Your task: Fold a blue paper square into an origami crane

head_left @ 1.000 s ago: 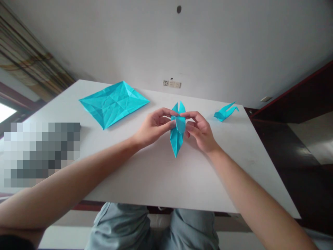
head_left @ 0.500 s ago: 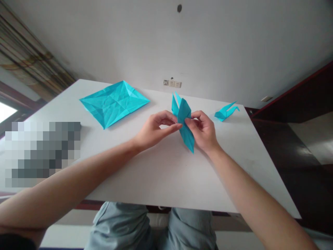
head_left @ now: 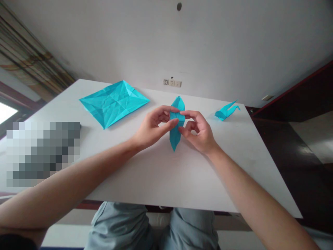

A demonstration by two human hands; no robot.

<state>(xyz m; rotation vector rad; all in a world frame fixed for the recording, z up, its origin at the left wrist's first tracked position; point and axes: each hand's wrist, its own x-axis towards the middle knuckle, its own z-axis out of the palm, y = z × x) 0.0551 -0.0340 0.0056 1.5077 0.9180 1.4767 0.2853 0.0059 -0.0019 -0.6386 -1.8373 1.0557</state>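
Note:
Between my two hands is a turquoise origami crane [head_left: 174, 137], held above the table with one wing pointing toward me and the other away. My left hand [head_left: 156, 126] pinches its middle from the left, thumb on the near face. From the right, my right hand [head_left: 199, 130] has its index finger at the crane's upper middle and its thumb at the right edge lower down. The fingers hide part of the folded body. A finished-looking turquoise paper crane [head_left: 224, 113] stands farther right, apart from my hands.
A creased turquoise paper sheet [head_left: 114, 100] lies flat at the back left of the white table [head_left: 156, 177]. A pixelated grey area [head_left: 44, 152] covers something at the left. Wall sockets [head_left: 171, 83] are behind the table.
The crane in my hands has been turned, so its two narrow points no longer show upright. My right index finger has moved to the crane's upper middle.

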